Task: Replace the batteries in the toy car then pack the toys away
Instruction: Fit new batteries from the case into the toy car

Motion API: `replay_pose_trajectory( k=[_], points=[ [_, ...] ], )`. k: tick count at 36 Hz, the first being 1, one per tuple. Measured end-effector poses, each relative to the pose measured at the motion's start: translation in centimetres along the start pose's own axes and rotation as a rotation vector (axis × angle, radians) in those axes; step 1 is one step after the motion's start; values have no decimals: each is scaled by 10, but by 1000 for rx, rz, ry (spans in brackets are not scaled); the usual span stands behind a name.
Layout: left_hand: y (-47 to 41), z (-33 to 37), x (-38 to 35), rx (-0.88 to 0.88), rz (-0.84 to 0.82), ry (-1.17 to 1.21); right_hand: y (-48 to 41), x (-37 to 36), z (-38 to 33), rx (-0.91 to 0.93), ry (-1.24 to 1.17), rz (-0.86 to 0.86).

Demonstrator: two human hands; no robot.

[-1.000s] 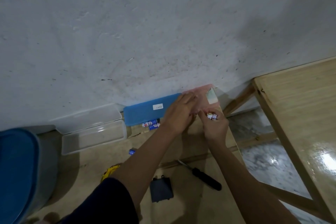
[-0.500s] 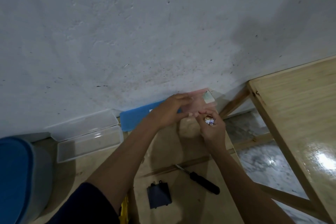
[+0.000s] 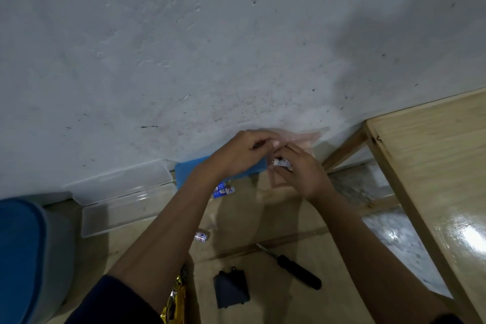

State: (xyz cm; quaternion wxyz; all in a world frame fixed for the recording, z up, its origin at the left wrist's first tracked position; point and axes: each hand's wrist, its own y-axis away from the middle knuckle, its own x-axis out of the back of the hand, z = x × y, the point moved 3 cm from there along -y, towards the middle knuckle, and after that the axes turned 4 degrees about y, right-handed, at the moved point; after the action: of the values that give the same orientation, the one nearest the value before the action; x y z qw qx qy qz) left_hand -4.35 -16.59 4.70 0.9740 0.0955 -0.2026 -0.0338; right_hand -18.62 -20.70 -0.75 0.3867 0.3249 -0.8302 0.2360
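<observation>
My right hand (image 3: 302, 173) grips a small white and blue battery (image 3: 282, 163) near the wall. My left hand (image 3: 242, 155) pinches the edge of a clear pinkish plastic case (image 3: 302, 139) right beside it, fingertips almost touching the right hand. Two batteries (image 3: 223, 191) lie on the table below the left wrist, and one more battery (image 3: 202, 237) lies nearer me. The gold toy car (image 3: 176, 300) peeks out under my left forearm, mostly hidden. Its dark battery cover (image 3: 231, 289) lies flat nearby, with a black-handled screwdriver (image 3: 294, 268) to its right.
A blue box lid (image 3: 189, 176) leans at the wall behind my left hand. A clear plastic box (image 3: 118, 208) with its open lid sits to the left. A blue-lidded grey bin (image 3: 23, 258) stands at far left. A second wooden table (image 3: 434, 179) is at right, across a gap.
Both hands lifted slightly and the pinkish case rose with the left hand. The right hand turned the battery sideways. The camera shifted, revealing the loose batteries again.
</observation>
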Motion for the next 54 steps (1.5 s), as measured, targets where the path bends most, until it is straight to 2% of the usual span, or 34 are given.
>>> replay_pose_trajectory(
  k=[5,8,10,11,14,16,19,22,25,39,45,54],
  points=[
    [1,-3,-3,18,-49,-32,1,-3,5,66,38,4],
    [3,-4,-2,26,-34,-44,8,4,2,90,-2,65],
    [5,-4,-2,43,-39,-66,18,12,-1,79,-74,165],
    [6,-5,-3,54,-45,-78,23,16,-3,27,-114,253],
    [10,-4,-6,64,-53,-110,41,28,-2,-289,-247,591],
    [14,0,-10,28,-58,-167,47,32,0,-386,-326,693],
    [17,7,-21,-54,-80,-261,41,34,4,-323,-218,587],
    [14,9,-37,-49,-58,-369,35,27,14,-271,-44,443],
    [10,-1,-52,-51,-5,-477,37,22,20,-255,40,399],
    [10,-9,-72,-101,208,-492,27,17,18,-54,34,211],
    [6,-7,-72,-40,257,-457,19,6,26,-131,14,69],
    [10,-19,-82,-69,226,-550,24,1,27,-130,78,15]
  ],
)
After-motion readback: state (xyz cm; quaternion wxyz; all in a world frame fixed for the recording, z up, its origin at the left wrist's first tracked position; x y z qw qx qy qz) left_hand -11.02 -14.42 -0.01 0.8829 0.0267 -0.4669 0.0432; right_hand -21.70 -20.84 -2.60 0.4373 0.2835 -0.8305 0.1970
